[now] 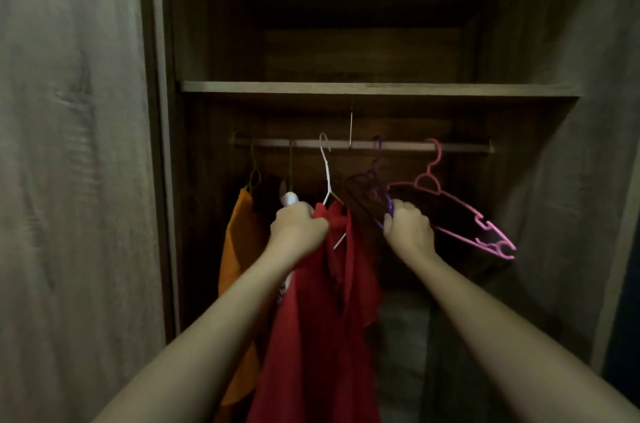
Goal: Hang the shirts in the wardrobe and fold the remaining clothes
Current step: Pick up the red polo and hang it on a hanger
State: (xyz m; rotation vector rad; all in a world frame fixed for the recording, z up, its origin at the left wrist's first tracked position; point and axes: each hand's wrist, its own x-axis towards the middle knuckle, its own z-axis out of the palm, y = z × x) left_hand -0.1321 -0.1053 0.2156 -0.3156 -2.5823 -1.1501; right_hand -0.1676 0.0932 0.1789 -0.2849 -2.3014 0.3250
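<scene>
The red shirt (311,336) hung in the wardrobe (194,180) on a white hanger (327,176) whose hook sat over the rail (408,146). The cloth was bunched at the hanger's neck and one bare wire end poked out of it, so the shirt looked only partly seated. The left hand (298,228) had its grip closed on that bunched red cloth just under the hanger. The right hand (410,232), just beside the shirt, had its grip curled round a purple hanger (388,206) that was hooked on the rail too. Beyond it a pink hanger (460,203) hung bare and tilted. To the left of the red shirt an orange shirt (235,249) was on the rail already, and between the two a white thing (289,197) showed, too hidden to name. A shelf (346,87) ran above the rail. By my reading the hanging was well under way: one shirt was surely up, the red one needed straightening on its hanger, and spare hangers waited. No clothes for folding were in view, so that part could not be judged.
</scene>
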